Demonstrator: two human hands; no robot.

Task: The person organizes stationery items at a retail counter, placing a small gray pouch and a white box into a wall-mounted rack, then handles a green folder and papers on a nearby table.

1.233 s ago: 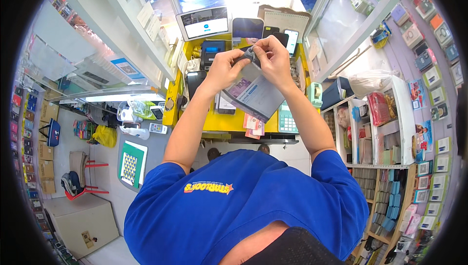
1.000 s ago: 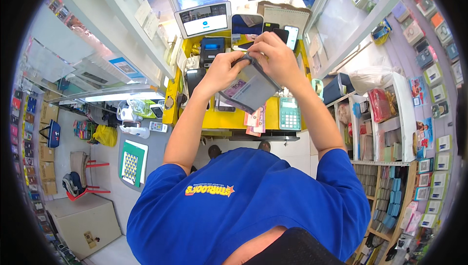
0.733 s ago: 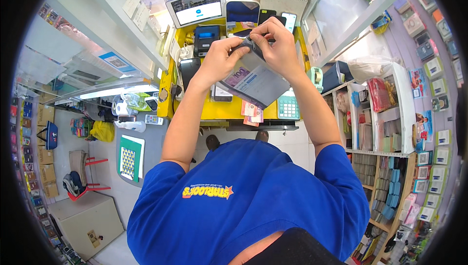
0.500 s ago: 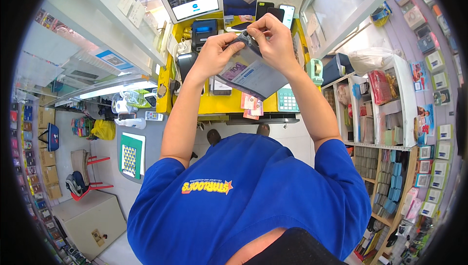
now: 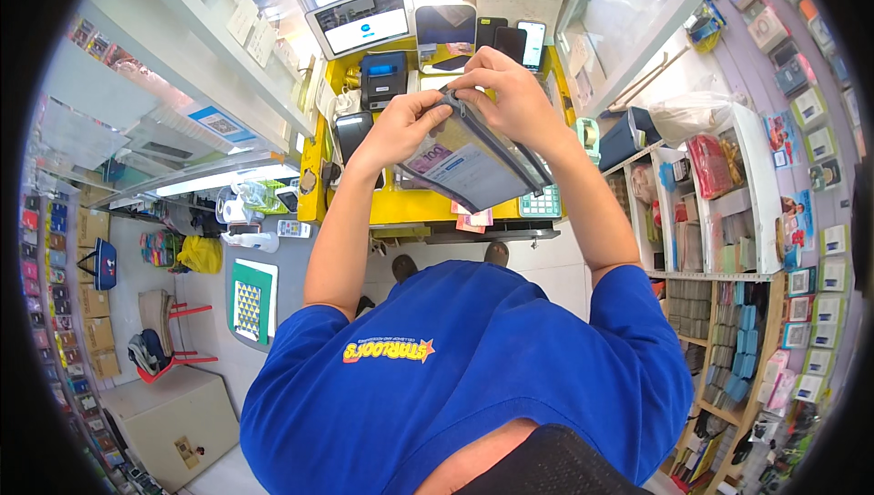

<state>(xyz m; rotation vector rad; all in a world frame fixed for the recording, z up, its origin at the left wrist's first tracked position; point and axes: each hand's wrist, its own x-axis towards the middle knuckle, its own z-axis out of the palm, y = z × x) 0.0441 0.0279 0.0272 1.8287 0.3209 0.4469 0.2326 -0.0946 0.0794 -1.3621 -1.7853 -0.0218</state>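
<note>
A see-through zip pouch (image 5: 478, 176) with dark edging is held up over the yellow desk. A purple banknote (image 5: 431, 157) and a white printed slip show through its front. My left hand (image 5: 401, 131) pinches the pouch's upper left corner between thumb and fingers. Close beside it, my right hand (image 5: 512, 99) is closed at the zip end along the top edge; the zip pull itself is hard to make out. Under the pouch, reddish banknotes (image 5: 475, 220) stick out at the desk's front edge. A pale green calculator (image 5: 541, 204) lies to their right.
On the yellow desk (image 5: 414, 208) stand a tablet (image 5: 362, 21), a small dark printer (image 5: 382, 79) and several phones. A mint tape dispenser (image 5: 587, 142) sits at the right edge. White shelves (image 5: 763, 185) rise on the right; a grey side table (image 5: 296, 254) stands left.
The pouch has swung and tilted, so its dark zip edge now shows down the right side. It covers more of the reddish banknotes. Both hands stay closed at its top.
</note>
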